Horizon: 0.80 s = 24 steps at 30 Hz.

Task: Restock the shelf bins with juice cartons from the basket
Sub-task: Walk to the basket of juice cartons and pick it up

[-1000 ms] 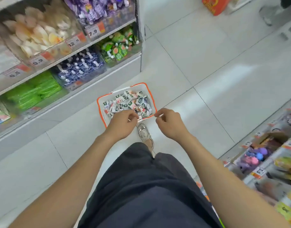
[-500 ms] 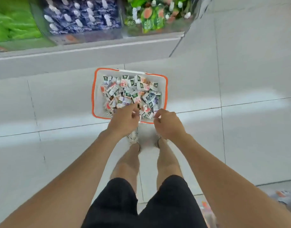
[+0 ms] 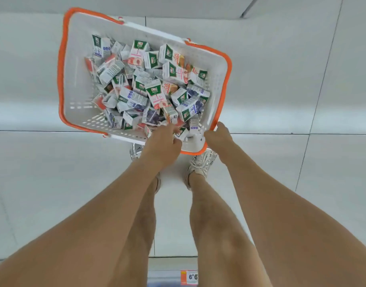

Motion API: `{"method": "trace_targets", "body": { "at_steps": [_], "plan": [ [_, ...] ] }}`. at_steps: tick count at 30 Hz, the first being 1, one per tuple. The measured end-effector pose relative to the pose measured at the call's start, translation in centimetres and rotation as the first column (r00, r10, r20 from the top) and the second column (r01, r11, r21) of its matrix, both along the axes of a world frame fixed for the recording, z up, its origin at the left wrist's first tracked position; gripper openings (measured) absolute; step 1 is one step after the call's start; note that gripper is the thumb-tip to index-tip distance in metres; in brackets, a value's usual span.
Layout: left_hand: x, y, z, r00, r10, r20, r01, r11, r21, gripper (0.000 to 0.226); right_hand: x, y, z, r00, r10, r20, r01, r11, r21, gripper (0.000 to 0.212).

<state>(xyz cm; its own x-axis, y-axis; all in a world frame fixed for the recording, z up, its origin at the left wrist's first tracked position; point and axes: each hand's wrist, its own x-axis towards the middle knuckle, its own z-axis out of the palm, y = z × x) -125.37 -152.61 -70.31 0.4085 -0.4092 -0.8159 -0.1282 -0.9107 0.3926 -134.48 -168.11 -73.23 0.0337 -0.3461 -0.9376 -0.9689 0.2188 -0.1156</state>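
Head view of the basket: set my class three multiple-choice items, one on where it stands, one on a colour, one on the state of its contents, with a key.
1. Where does the basket stand?
A. On a shelf
B. On the floor, just ahead of the person's shoes
C. On a trolley

2. What colour is the basket's rim?
A. Blue
B. Green
C. Orange

3. How do the juice cartons lie?
A. In neat upright rows
B. In a loose jumble
C. Sealed under a lid

Key:
1 B: floor tiles show all round it and the shoes sit at its near edge.
2 C: an orange band runs along the top of the white walls.
3 B: the cartons point every way and overlap.
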Motion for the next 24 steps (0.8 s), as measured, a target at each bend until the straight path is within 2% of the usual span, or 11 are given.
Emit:
{"method": "trace_targets", "body": {
  "at_steps": [2, 5, 8, 10, 12, 14, 16, 20, 22, 24],
  "plan": [
    [0.5, 0.1, -0.4, 0.999, 0.034, 0.004, -0.034, 0.999, 0.003, 0.037, 0.8, 0.6, 0.0, 0.994, -0.111, 0.002, 0.111, 0.993, -0.029, 0.054],
    [1.4, 0.6, 0.2, 0.992, 0.121, 0.04, -0.121, 0.993, -0.016, 0.037, 2.7, 1.9, 2.2, 0.988, -0.151, 0.022, 0.152, 0.954, -0.257, 0.033],
    [2.6, 1.2, 1.2, 0.963, 0.251, 0.097, -0.245, 0.967, -0.075, 0.035, 5.4, 4.5, 5.5, 0.965, -0.157, 0.209, 0.22, 0.922, -0.319, 0.012],
    [3.9, 2.1, 1.5, 0.918, 0.37, 0.142, -0.357, 0.928, -0.108, 0.034, 7.7, 6.7, 6.6, 0.934, -0.114, 0.337, 0.2, 0.951, -0.234, 0.011],
    [5.8, 3.5, 1.6, 0.862, 0.47, 0.191, -0.449, 0.882, -0.143, 0.032, 10.7, 8.2, 7.0, 0.899, -0.177, 0.4, 0.213, 0.976, -0.049, 0.028],
    [8.1, 5.3, 1.5, 0.801, 0.545, 0.247, -0.523, 0.839, -0.153, 0.036, 13.9, 9.3, 6.8, 0.871, -0.28, 0.404, 0.251, 0.96, 0.124, 0.036],
    [10.7, 7.3, 0.8, 0.721, 0.632, 0.286, -0.627, 0.77, -0.12, 0.046, 16.6, 10.6, 6.1, 0.883, -0.267, 0.385, 0.2, 0.958, 0.204, 0.036],
    [14.8, 11.3, -1.9, 0.56, 0.761, 0.329, -0.799, 0.6, -0.029, 0.066, 20.0, 13.6, 3.1, 0.924, -0.127, 0.361, 0.047, 0.974, 0.221, 0.031],
    [15.9, 12.9, -3.4, 0.548, 0.764, 0.341, -0.814, 0.581, 0.006, 0.075, 20.9, 14.4, 1.6, 0.932, -0.114, 0.344, 0.046, 0.979, 0.199, 0.031],
    [16.6, 13.9, -4.9, 0.582, 0.737, 0.343, -0.797, 0.601, 0.062, 0.082, 21.3, 14.7, 0.4, 0.926, -0.154, 0.345, 0.09, 0.977, 0.193, 0.027]
  ]
}}
